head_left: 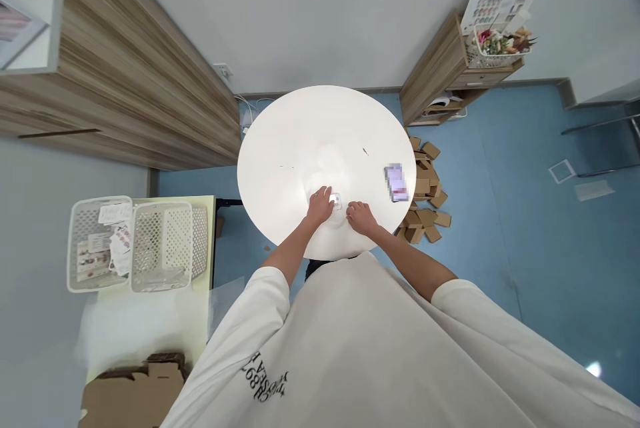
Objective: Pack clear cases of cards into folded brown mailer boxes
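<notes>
A small flat see-through packet (336, 201) with a white edge lies on the round white table (280, 128), near its front side. My left hand (321, 205) is at the packet's left edge, fingers closed on it against the tabletop. Just right of the packet, a short gap away, my right hand (361, 217) rests low over the table with its fingers curled together. Whatever may be between those fingertips is too small to make out. Farther right lies a phone (397, 183) with a blurred lit screen.
A tiny dark item (365, 151) lies on the tabletop. Cardboard boxes (425, 181) are heaped on the floor at right. White baskets (163, 247) stand on a side table at left, with folded cardboard (135, 395) nearer. Wooden cabinets (150, 68) line the wall.
</notes>
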A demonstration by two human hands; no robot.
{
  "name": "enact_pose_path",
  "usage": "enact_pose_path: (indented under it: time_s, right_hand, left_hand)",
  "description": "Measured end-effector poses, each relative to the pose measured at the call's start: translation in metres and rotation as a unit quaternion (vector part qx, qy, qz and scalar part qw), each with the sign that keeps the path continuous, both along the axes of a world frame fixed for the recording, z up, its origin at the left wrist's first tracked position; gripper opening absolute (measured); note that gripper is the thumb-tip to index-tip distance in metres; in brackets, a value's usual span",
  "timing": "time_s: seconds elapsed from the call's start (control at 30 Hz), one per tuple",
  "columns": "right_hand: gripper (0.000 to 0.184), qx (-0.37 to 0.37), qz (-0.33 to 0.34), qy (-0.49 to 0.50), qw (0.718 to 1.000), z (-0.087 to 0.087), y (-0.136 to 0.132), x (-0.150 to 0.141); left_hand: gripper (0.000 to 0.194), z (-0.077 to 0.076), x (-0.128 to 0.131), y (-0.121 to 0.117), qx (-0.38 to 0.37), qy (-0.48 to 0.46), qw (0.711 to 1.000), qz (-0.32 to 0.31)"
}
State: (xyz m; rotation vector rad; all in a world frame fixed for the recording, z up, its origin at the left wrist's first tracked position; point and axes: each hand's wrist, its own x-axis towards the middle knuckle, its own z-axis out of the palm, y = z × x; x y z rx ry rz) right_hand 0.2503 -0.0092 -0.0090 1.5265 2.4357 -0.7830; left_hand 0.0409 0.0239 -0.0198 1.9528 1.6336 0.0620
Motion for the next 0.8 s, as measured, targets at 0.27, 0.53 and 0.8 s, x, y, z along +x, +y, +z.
enact_pose_path:
  time_s: [0.27,0.53,0.8]
  right_hand:
    - [0.026,-0.073,-0.11,0.044,0.99,0.002,0.061,-0.02]
    - [0.029,-0.074,-0.036,0.053,0.995,-0.008,0.064,-0.011]
    - [0.038,-0.026,0.068,0.062,0.995,-0.003,0.042,0.005]
  left_hand:
    - [0.044,0.023,-0.024,-0.006,0.008,-0.035,0.998,0.041]
    - [0.059,0.016,0.01,-0.037,-0.076,-0.004,0.997,0.03]
    - [0.066,0.009,0.012,-0.045,-0.044,0.007,0.999,-0.001]
